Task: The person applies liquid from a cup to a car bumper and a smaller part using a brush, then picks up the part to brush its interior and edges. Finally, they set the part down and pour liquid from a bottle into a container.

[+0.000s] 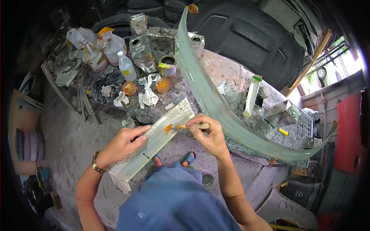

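My right hand (210, 134) is closed around the wooden handle of a paintbrush (192, 126). An orange wet substance (168, 128) covers the bristle end, which is at the face of a long, whitish, box-shaped strip (152, 144). My left hand (125, 143), with a watch at the wrist, grips this strip along its left edge, thumb on top and the other fingers partly hidden. The strip lies tilted in front of me, its far end near the bench edge. A small dark mark (147, 156) shows on its lower half.
On the cluttered bench (231, 77) stand orange cups (162, 86), a white bottle (126, 67), an opened can (167, 66), a metal tin (143, 54) and crumpled rags (148, 98). A long curved translucent panel (216, 109) spans the bench. Behind it leans a black hood (246, 34).
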Demonstrator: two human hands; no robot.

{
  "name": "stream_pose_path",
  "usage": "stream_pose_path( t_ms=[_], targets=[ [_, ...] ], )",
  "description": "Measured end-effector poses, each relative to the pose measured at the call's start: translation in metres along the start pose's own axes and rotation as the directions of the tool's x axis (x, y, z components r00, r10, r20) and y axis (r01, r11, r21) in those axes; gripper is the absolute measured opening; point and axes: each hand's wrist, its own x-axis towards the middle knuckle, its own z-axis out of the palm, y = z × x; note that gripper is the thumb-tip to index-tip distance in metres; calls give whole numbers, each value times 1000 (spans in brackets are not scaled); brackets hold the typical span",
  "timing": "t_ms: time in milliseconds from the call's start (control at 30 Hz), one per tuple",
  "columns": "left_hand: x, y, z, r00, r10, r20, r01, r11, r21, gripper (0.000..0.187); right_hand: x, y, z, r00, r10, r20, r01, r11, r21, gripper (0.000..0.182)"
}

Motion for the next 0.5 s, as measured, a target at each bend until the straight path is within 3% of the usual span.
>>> stream_pose_path(
  t_ms=[267, 500],
  targets=[
    [-3, -1, 1, 999, 44, -16, -43, 998, 45, 36, -4, 13, -10, 985, 70, -155, -55, 994, 97, 13],
    [-9, 1, -1, 1000, -6, -12, 7, 1000, 16, 35, -4, 20, -16, 965, 115, -237, -75, 982, 174, 13]
  ],
)
